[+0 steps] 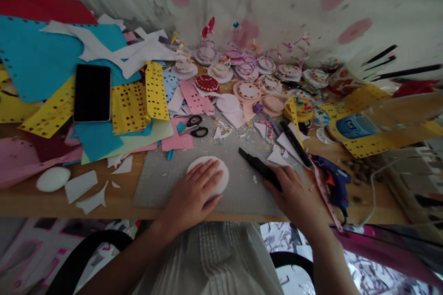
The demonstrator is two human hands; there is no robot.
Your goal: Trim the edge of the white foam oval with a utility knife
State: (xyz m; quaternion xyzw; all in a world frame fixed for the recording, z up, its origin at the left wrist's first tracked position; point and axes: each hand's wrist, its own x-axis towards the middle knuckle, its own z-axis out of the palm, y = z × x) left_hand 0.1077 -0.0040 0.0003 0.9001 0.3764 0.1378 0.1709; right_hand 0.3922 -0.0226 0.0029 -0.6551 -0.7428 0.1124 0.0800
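My left hand (pixel 198 187) lies flat, fingers stretched out, on a round white disc (pixel 221 176) of foam or felt. Beneath the disc is a grey cutting mat (pixel 155 179) at the table's front edge. My right hand (pixel 294 191) has its fingers around the rear of a black utility knife (pixel 258 165), which lies low over the mat and points up and to the left. Whether its blade is out cannot be made out. Paper scraps (pixel 224 129) and a pair of black-handled scissors (pixel 194 126) lie beyond the hands.
Small decorated hats (pixel 247 70) crowd the back. Left are coloured sheets (pixel 34 55), a phone (pixel 92 93) and a white egg-shaped piece (pixel 53 179). Right are a black marker (pixel 296 144), a pink tape measure (pixel 323 189), a blue glue gun (pixel 334 179) and a bottle (pixel 387 115).
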